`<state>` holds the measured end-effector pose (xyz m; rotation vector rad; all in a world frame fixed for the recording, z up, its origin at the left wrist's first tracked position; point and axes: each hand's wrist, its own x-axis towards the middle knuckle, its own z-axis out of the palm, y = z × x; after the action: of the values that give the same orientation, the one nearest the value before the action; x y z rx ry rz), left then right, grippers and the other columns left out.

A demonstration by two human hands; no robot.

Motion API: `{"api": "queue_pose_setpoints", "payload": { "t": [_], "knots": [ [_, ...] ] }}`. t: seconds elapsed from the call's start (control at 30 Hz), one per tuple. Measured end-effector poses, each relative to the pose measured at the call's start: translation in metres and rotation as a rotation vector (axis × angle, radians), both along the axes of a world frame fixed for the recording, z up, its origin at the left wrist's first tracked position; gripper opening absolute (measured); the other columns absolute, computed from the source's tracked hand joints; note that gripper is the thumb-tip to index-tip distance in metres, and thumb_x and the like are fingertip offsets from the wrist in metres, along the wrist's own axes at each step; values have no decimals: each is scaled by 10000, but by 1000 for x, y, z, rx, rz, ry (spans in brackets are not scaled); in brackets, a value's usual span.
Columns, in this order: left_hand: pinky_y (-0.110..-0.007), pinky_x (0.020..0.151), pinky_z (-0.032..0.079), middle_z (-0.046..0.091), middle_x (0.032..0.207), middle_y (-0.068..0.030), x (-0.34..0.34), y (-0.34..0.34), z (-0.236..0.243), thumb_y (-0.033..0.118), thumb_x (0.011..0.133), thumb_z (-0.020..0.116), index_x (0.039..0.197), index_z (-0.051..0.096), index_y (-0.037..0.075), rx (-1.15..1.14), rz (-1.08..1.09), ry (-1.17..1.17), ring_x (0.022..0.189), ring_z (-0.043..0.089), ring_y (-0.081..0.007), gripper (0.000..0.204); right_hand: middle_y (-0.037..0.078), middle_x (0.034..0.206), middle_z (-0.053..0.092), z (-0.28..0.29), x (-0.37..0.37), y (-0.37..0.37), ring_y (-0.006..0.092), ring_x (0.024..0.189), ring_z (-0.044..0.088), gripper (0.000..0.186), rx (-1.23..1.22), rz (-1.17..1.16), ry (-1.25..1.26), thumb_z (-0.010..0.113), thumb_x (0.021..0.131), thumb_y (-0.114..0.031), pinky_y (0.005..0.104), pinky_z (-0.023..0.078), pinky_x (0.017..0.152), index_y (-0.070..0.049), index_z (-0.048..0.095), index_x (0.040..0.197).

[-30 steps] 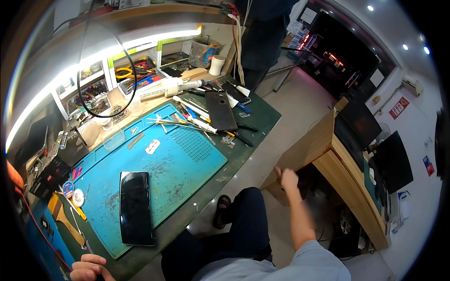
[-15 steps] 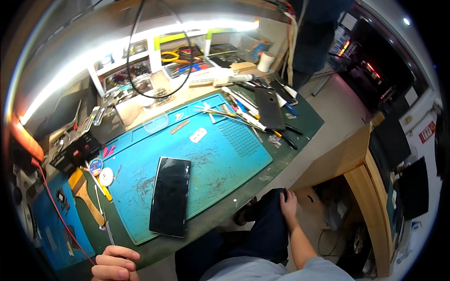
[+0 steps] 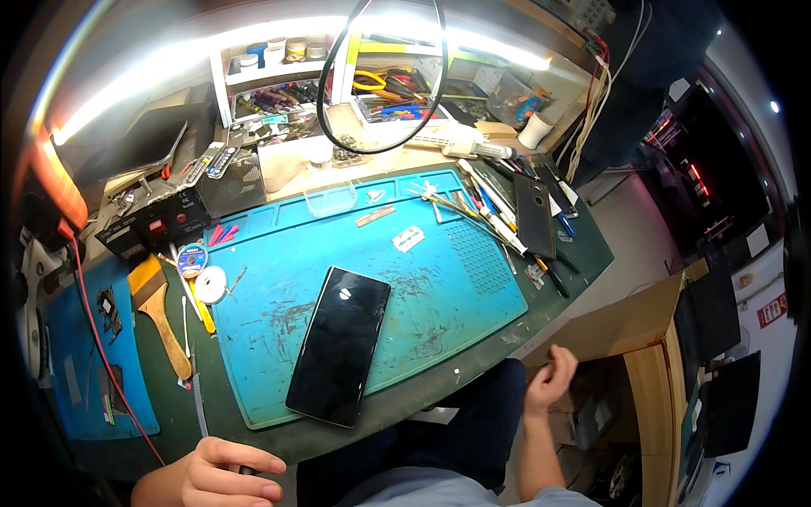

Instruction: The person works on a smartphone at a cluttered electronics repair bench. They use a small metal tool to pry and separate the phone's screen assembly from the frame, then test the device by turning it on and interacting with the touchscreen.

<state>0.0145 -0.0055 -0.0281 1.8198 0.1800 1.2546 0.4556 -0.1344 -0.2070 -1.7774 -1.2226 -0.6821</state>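
Observation:
My left hand (image 3: 221, 473) is closed at the front edge of the bench, round a small dark object that I cannot make out, near a thin metal strip (image 3: 199, 401). A black smartphone (image 3: 336, 346) with a glossy screen lies slightly tilted on a blue silicone mat (image 3: 431, 329). My right hand (image 3: 553, 376) hangs off the bench beside my knee, fingers loosely curved and apart, holding nothing. A wooden brush (image 3: 159, 313), solder spools (image 3: 213, 284) and a razor blade (image 3: 407, 239) lie about the phone.
Pens and pliers (image 3: 498, 203) lie by a dark phone case (image 3: 533, 215) at back right. A black power unit (image 3: 152, 224) and a second blue mat (image 3: 84, 355) are at left. A black cable loop (image 3: 380, 145) hangs over the lit shelves. A wooden desk (image 3: 650, 397) with monitors stands right.
The view has turned, shifting the bench rightward in the picture. My right hand went down to my thigh half a second ago and is now lifted off it. My left hand stays closed at the lower left.

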Motion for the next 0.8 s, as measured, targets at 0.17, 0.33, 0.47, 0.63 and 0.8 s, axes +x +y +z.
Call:
{"api": "queue_pose_setpoints", "payload": {
  "t": [0.17, 0.33, 0.47, 0.63, 0.8],
  "knots": [
    [-523, 819, 541, 601, 951, -215, -1, -3, 7, 376, 1054, 448, 1037, 577, -73, -65, -1, 27, 849, 614, -362, 467, 147, 944, 633, 125, -24, 78, 251, 833, 628, 217, -49, 284, -20, 579, 875, 87, 321, 520, 764, 30, 644, 1075],
    [-512, 784, 548, 595, 949, -212, 11, -5, -37, 414, 1057, 408, 1080, 562, -65, 65, 51, -220, 825, 601, -384, 503, 84, 937, 684, 183, -37, 201, 235, 832, 669, 180, -443, 443, -20, 685, 880, -119, 341, 522, 757, -50, 678, 1046],
    [-522, 749, 556, 591, 962, -207, 6, 9, -32, 415, 1062, 363, 1147, 547, -41, 137, -51, -177, 815, 592, -375, 500, 88, 936, 714, 198, -44, 267, 243, 847, 685, 206, -729, 325, -19, 686, 882, -263, 370, 530, 781, -88, 695, 990],
    [-533, 751, 583, 596, 1118, -221, -3, 23, -39, 297, 1048, 402, 1498, 383, 183, 328, -80, -113, 896, 649, -340, 464, 98, 960, 718, 157, -41, 286, 243, 834, 679, 218, -629, 405, 127, 665, 906, -220, 364, 536, 775, -92, 717, 1075],
    [-533, 751, 585, 598, 1110, -206, 0, 20, -43, 384, 1050, 364, 1498, 392, 198, 304, -14, -108, 904, 649, -328, 486, 100, 989, 693, 149, -23, 290, 245, 881, 660, 202, -614, 671, 59, 667, 890, -86, 347, 527, 804, -70, 718, 1085]
  ]
}}
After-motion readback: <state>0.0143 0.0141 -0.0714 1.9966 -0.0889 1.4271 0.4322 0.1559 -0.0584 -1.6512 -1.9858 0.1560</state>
